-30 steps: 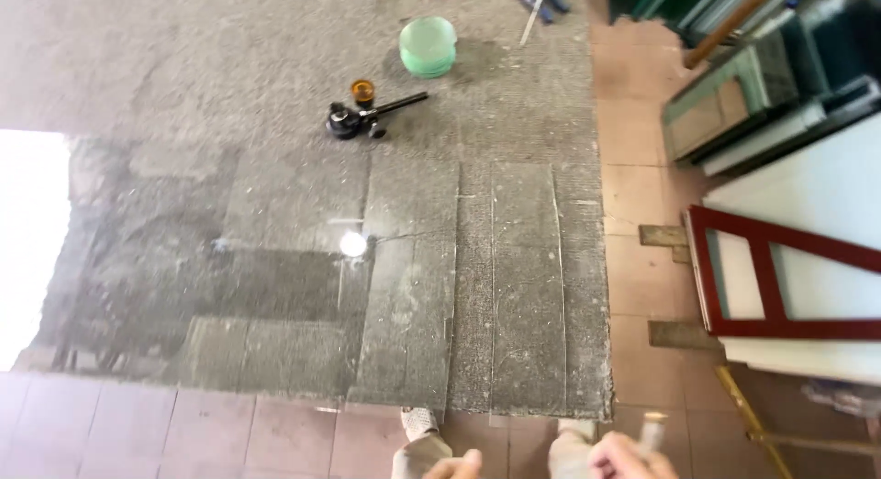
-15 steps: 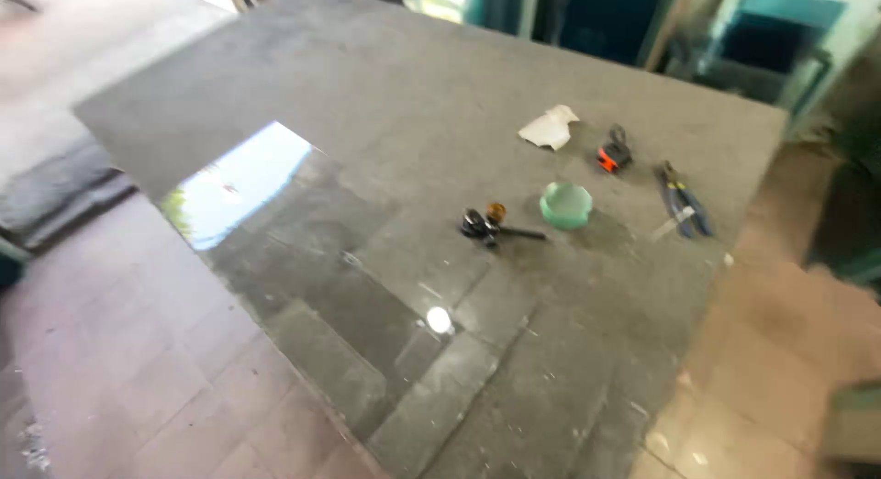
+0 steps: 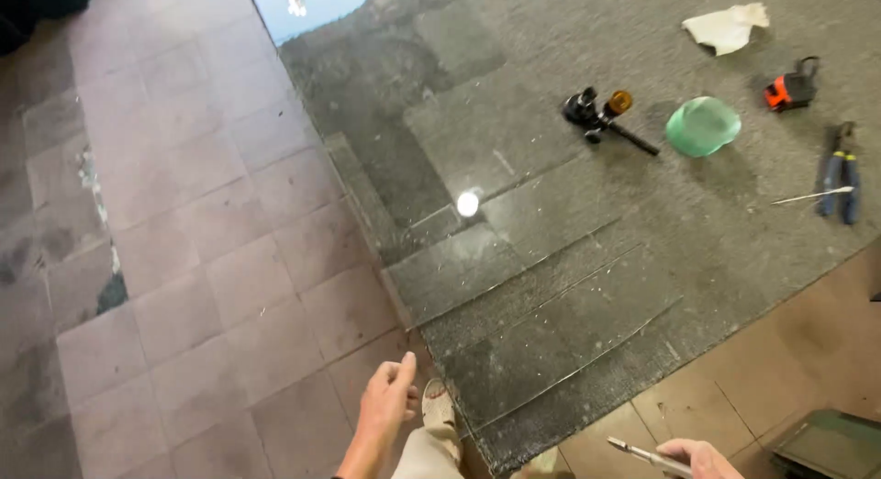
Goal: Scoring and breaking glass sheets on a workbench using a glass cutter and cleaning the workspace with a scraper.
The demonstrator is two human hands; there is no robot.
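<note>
Looking down from the head camera, the left hand [image 3: 387,398] hangs empty with fingers loosely spread, above the tiled floor [image 3: 184,259] just beside the near corner of the worktop [image 3: 569,286]. The right hand [image 3: 699,458] sits at the bottom edge of the view, only partly visible, with fingers closed around a slim metal tool [image 3: 647,456] whose tip points left. Both hands are clear of the worktop surface.

The worktop is covered in grey felt-like material, and several glass sheets [image 3: 514,259] lie flat on it, overlapping; a bright light spot reflects from the glass near its middle. A black glass cutter with an amber cap [image 3: 601,115] lies on the far part, just beside a green bowl-shaped lid [image 3: 702,126]. Further right sit an orange and black tape measure [image 3: 791,89] and blue-handled pliers [image 3: 841,172], with a thin white stick [image 3: 812,196] touching the pliers. A crumpled white cloth [image 3: 727,27] lies at the far edge. A light-coloured shoe [image 3: 439,407] shows below the left hand.
</note>
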